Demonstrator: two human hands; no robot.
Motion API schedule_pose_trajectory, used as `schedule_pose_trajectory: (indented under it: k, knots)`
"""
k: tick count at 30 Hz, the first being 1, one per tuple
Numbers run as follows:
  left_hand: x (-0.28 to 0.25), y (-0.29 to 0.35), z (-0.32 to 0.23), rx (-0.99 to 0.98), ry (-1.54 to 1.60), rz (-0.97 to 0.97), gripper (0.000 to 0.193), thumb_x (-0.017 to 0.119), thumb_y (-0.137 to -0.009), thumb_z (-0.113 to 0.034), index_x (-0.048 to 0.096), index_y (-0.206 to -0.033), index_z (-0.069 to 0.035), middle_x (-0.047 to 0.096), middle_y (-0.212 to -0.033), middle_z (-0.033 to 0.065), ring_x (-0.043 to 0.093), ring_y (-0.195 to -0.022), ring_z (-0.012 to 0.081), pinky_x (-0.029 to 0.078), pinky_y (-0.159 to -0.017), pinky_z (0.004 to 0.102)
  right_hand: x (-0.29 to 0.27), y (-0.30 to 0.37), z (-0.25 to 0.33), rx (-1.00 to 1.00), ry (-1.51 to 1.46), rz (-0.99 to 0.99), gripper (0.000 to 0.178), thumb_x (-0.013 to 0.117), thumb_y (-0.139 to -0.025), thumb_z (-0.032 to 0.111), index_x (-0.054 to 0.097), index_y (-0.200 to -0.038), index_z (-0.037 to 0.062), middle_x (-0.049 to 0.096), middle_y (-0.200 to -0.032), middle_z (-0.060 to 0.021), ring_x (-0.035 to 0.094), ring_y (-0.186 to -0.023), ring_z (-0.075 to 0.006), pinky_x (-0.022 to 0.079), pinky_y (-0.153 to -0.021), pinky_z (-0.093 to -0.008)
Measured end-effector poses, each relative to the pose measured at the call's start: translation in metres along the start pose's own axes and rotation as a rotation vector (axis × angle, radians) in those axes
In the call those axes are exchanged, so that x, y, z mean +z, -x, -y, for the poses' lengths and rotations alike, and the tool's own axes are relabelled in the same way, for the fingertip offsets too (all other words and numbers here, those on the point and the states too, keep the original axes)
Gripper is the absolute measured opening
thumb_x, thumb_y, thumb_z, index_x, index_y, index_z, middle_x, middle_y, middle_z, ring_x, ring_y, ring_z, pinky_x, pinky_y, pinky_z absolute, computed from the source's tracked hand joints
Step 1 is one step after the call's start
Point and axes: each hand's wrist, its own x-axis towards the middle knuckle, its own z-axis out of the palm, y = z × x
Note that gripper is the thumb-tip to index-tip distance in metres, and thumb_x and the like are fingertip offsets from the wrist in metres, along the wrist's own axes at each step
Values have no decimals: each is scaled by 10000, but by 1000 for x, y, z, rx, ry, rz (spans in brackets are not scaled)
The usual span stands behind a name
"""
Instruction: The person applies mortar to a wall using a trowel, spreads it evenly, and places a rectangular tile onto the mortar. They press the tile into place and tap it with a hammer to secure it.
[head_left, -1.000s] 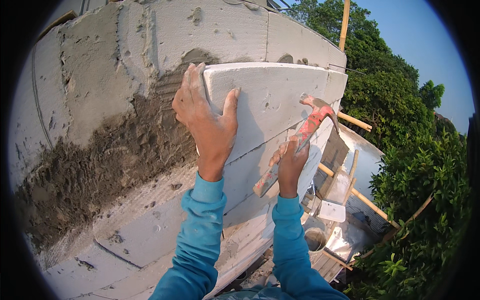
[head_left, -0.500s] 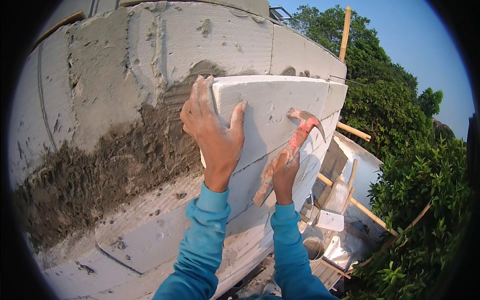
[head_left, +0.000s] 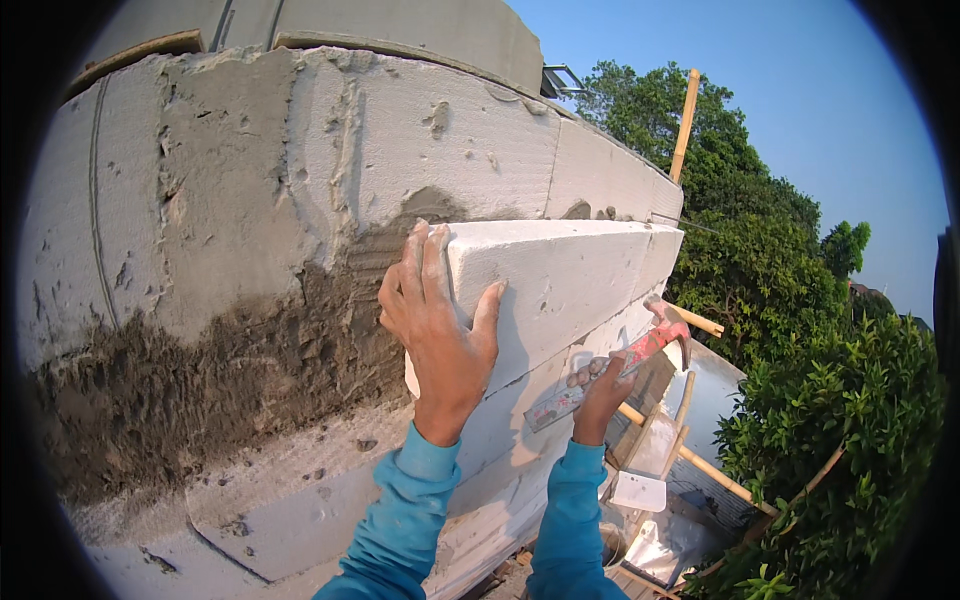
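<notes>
So over on the left you've got the wet grey mortar [head_left: 200,390] smeared in a rough dark band across the wall [head_left: 300,170], sitting under the older pale blocks with their crusty joints. Just right of that patch is the block [head_left: 560,280] you're working with: a long, pale whitish-grey slab, chalky-looking and lightly pitted, with crisp edges and a flat top face catching the light. It sits in the course with its near end right up against the mortar, and its far end runs off toward the corner of the wall.

Your left hand [head_left: 440,325] is flat on the block's near end, fingers spread upward over the end corner, thumb out across the front face. The grip there is open, more a press than a hold.

Further right and lower, your right hand [head_left: 600,385] has its grip wrapped closed around the handle of a hammer [head_left: 625,365], a reddish, mortar-splattered one lying slantwise across the front of the wall just below the block, head up toward the right. Both sleeves are teal.

Past the wall's end on the right there's bamboo scaffolding [head_left: 690,120], then green bushes [head_left: 840,450] and trees under blue sky.
</notes>
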Motion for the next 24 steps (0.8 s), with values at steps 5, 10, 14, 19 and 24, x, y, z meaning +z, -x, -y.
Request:
schedule_pose_trajectory:
  k: [5, 10, 14, 19, 24]
  knots:
    - [2, -1, 5, 24, -4, -68, 812, 793, -811, -218, 396, -1499, -48, 359, -1559, 152, 351, -1319, 417, 280, -1081, 573, -7, -47, -39, 123, 159, 207, 250, 460, -1045, 188, 387, -1232, 38, 459, -656, -43, 483, -445, -157, 443, -373, -327]
    - [3, 0, 4, 29, 13, -53, 822, 798, -808, -224, 394, -1502, -48, 353, -1565, 153, 346, -1325, 422, 280, -1088, 573, -2, -38, -27, 73, 114, 73, 257, 461, -1047, 179, 379, -1251, 46, 455, -645, -40, 474, -438, -156, 437, -375, -334]
    - [4, 1, 8, 42, -3, -60, 826, 805, -802, -219, 398, -1501, -55, 352, -1567, 147, 335, -1347, 411, 271, -1103, 562, -15, -49, -32, 91, 239, 217, 196, 485, -1053, 212, 384, -1142, 70, 462, -643, -38, 478, -442, -145, 443, -378, -322]
    - [4, 0, 5, 7, 96, -105, 859, 844, -771, -214, 398, -1483, -35, 375, -1508, 192, 348, -1360, 381, 271, -1115, 535, -16, -32, 36, 22, 447, 292, 164, 477, -1057, 235, 405, -1079, 90, 470, -645, -31, 470, -428, -134, 430, -363, -310]
    - [5, 10, 6, -87, 150, -171, 829, 874, -755, -210, 423, -1422, -14, 424, -1333, 218, 398, -1286, 371, 346, -1081, 500, 27, -23, 131, -63, 525, 534, 302, 494, -1058, 368, 450, -1059, 69, 470, -644, -18, 467, -421, -116, 421, -352, -287]
